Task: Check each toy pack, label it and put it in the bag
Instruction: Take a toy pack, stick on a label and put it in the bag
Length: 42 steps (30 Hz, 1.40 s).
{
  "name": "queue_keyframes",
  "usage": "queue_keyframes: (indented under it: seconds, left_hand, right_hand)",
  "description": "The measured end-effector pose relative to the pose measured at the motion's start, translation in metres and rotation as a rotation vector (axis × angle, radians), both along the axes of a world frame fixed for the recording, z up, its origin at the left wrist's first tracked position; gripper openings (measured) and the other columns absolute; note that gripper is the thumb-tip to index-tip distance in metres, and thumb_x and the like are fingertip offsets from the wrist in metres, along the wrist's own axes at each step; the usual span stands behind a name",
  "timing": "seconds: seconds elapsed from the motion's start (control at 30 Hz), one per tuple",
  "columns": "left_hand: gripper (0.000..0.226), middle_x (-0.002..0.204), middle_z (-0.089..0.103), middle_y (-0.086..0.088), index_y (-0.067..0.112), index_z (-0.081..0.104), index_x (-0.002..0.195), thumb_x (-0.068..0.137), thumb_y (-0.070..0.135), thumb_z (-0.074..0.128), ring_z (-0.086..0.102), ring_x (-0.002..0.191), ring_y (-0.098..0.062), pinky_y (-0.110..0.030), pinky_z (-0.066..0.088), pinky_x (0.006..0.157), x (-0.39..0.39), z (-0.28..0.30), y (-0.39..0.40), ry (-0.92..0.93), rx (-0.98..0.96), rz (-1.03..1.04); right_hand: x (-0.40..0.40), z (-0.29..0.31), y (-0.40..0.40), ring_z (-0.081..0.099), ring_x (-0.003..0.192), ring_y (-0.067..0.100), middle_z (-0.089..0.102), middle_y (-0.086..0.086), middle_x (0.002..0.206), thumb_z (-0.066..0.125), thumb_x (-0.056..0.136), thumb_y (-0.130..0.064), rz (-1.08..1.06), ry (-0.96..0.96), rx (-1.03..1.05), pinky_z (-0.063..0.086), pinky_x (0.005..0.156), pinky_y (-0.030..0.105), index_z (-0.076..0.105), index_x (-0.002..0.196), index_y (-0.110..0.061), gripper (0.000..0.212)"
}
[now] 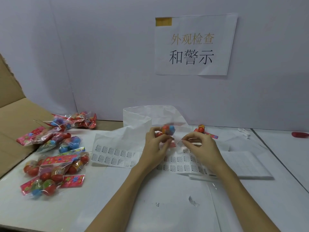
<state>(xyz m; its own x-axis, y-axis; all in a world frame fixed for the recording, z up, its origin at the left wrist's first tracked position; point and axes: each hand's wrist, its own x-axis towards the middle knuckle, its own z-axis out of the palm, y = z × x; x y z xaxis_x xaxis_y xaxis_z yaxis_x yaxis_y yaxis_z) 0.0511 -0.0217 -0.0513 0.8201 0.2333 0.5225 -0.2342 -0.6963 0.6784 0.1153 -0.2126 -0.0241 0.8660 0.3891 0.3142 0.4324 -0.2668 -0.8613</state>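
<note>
Clear plastic bag [138,118] sits open at 12 o'clock, can't tell what's in it. Around five clear toy packs with red and blue balls [55,166] are piled at 9 o'clock. Left hand [155,146] grips one ball pack [167,130] up at centre; right hand [200,146] pinches a small white warning label [180,143] beside it, over the white label sheets [117,154].

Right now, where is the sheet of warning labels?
In the head view the sheet of warning labels lies flat on the white table, centre, under both hands, right of the pile of toy packs and in front of the plastic bag.
</note>
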Motion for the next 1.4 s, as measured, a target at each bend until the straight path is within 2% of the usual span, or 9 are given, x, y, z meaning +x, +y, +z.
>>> queue_keyframes:
  seconds: [0.2, 0.4, 0.5, 0.6, 0.97, 1.13, 1.23, 1.33, 1.4]
  left_hand:
    - [0.024, 0.122, 0.064, -0.010, 0.019, 0.077, 0.117, 0.099, 0.006, 0.068, 0.074, 0.100, -0.023, -0.041, 0.061, 0.090, -0.004, 0.022, 0.000, -0.188, -0.476, -0.008]
    - [0.034, 0.121, 0.074, -0.003, 0.028, 0.072, 0.122, 0.095, 0.005, 0.073, 0.077, 0.098, -0.028, -0.031, 0.062, 0.078, -0.011, 0.033, -0.011, -0.145, -0.794, -0.171]
    - [0.038, 0.116, 0.075, -0.005, 0.023, 0.070, 0.121, 0.094, -0.004, 0.067, 0.077, 0.097, -0.032, -0.037, 0.064, 0.081, -0.012, 0.033, -0.013, -0.134, -0.806, -0.194]
    - [0.026, 0.108, 0.077, -0.006, 0.018, 0.069, 0.119, 0.097, 0.005, 0.070, 0.076, 0.095, -0.035, -0.046, 0.064, 0.084, -0.013, 0.032, -0.018, -0.136, -0.801, -0.211]
    - [0.023, 0.103, 0.077, -0.002, 0.020, 0.070, 0.111, 0.096, 0.003, 0.070, 0.076, 0.090, -0.030, -0.035, 0.063, 0.077, -0.012, 0.033, -0.019, -0.099, -0.834, -0.218]
    - [0.025, 0.103, 0.075, -0.015, 0.020, 0.063, 0.118, 0.099, 0.003, 0.060, 0.073, 0.085, -0.034, -0.035, 0.059, 0.067, -0.012, 0.034, -0.015, -0.065, -0.982, -0.234]
    - [0.031, 0.100, 0.074, -0.018, 0.019, 0.047, 0.124, 0.097, 0.008, 0.058, 0.072, 0.082, -0.031, -0.036, 0.060, 0.070, -0.011, 0.035, -0.020, 0.005, -1.079, -0.312]
    - [0.010, 0.103, 0.071, -0.009, 0.013, 0.050, 0.116, 0.107, 0.014, 0.050, 0.069, 0.087, -0.019, -0.030, 0.058, 0.078, -0.010, 0.031, -0.028, 0.093, -0.896, -0.300]
    - [0.018, 0.106, 0.069, 0.000, 0.014, 0.060, 0.116, 0.110, 0.026, 0.047, 0.066, 0.095, -0.013, -0.024, 0.055, 0.086, -0.011, 0.026, -0.031, 0.116, -0.727, -0.268]
  right_hand:
    - [-0.004, 0.006, 0.002, 0.076, 0.085, 0.014, 0.080, -0.002, 0.092, 0.077, 0.093, -0.014, 0.009, 0.248, 0.402, 0.059, 0.076, 0.018, 0.078, 0.100, -0.014, 0.008]
    - [-0.017, 0.013, 0.013, 0.078, 0.089, 0.024, 0.079, 0.008, 0.095, 0.078, 0.089, -0.013, 0.037, 0.375, 0.651, 0.062, 0.078, 0.026, 0.076, 0.105, -0.007, 0.017]
    - [-0.025, 0.014, 0.017, 0.078, 0.090, 0.024, 0.079, 0.005, 0.096, 0.077, 0.090, -0.016, 0.051, 0.301, 0.600, 0.062, 0.079, 0.026, 0.075, 0.106, -0.011, 0.017]
    - [-0.030, 0.015, 0.021, 0.078, 0.090, 0.021, 0.079, 0.000, 0.096, 0.075, 0.092, -0.016, 0.035, 0.238, 0.540, 0.062, 0.078, 0.024, 0.074, 0.106, -0.015, 0.014]
    - [-0.027, 0.015, 0.022, 0.077, 0.089, 0.022, 0.078, -0.001, 0.096, 0.075, 0.093, -0.019, -0.007, 0.312, 0.536, 0.063, 0.079, 0.028, 0.074, 0.107, -0.016, 0.015]
    - [-0.021, 0.021, 0.015, 0.069, 0.079, 0.015, 0.072, 0.003, 0.090, 0.071, 0.094, -0.011, 0.114, 0.763, 0.982, 0.058, 0.069, 0.024, 0.071, 0.101, -0.013, 0.007]
    - [-0.019, 0.026, 0.010, 0.067, 0.079, 0.014, 0.070, 0.002, 0.088, 0.072, 0.091, -0.015, 0.283, 0.926, 1.045, 0.058, 0.074, 0.026, 0.072, 0.096, -0.013, 0.006]
    - [-0.024, 0.027, 0.013, 0.063, 0.081, 0.011, 0.067, 0.001, 0.090, 0.068, 0.095, -0.023, 0.434, 0.942, 0.975, 0.051, 0.088, 0.026, 0.073, 0.096, -0.011, 0.013]
    - [-0.026, 0.030, 0.014, 0.062, 0.081, 0.010, 0.067, 0.000, 0.091, 0.065, 0.096, -0.024, 0.471, 0.901, 0.957, 0.051, 0.086, 0.024, 0.077, 0.091, -0.013, 0.017]
